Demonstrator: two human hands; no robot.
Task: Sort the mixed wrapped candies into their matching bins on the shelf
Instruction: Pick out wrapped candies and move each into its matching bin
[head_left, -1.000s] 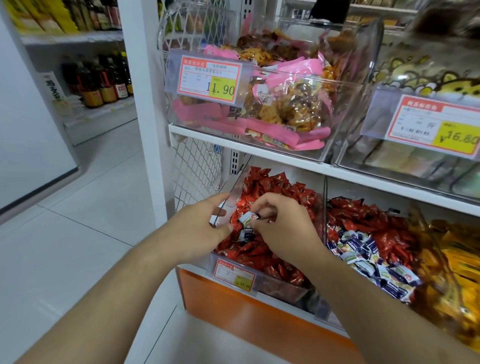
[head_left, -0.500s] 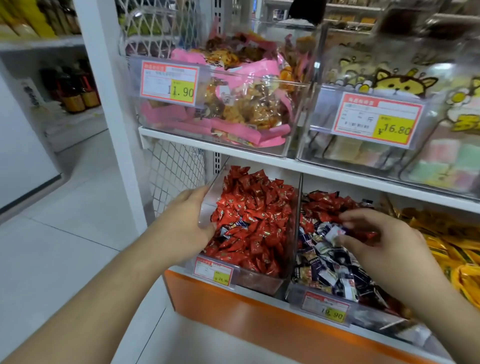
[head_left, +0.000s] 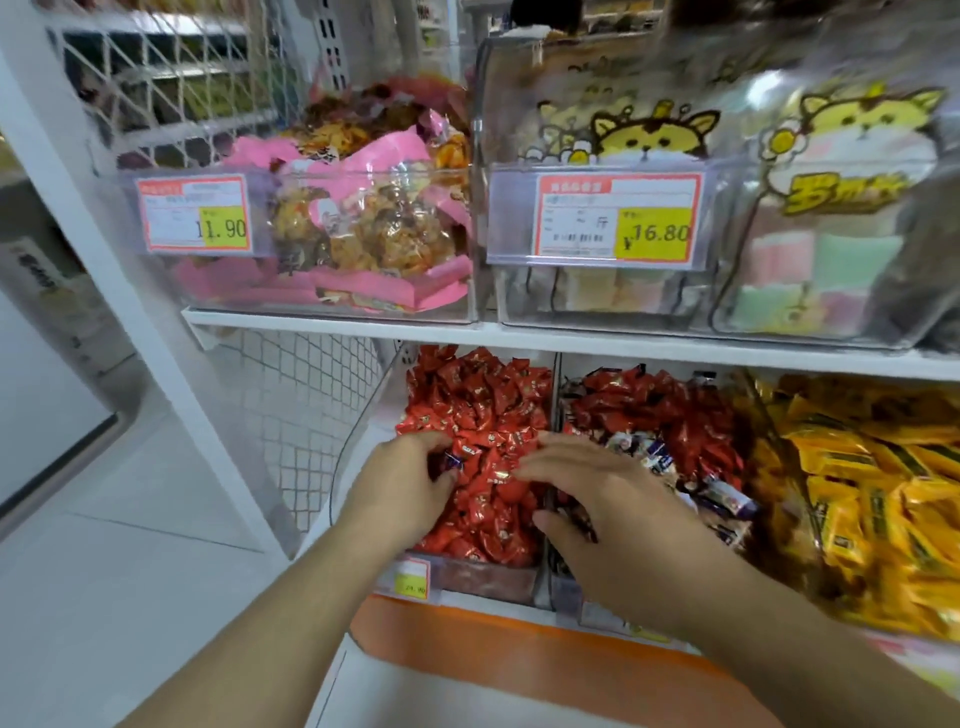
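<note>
Lower shelf (head_left: 519, 340), centre of frame: clear bin (head_left: 363, 415) heaped with red candies (head_left: 483, 410); next bin right mixes red with blue-and-white candies (head_left: 644, 452); yellow packets (head_left: 857, 493) at far right. Above, priced bins of snacks. White floor at left.

Left hand (head_left: 405, 488), lower centre, pinching a stray blue-and-white candy (head_left: 451, 460) atop the red heap. Right hand (head_left: 618, 514) spread flat, holding nothing.

Probably light, crinkly, slippery; best pinched at the twisted wrapper ends.
</note>
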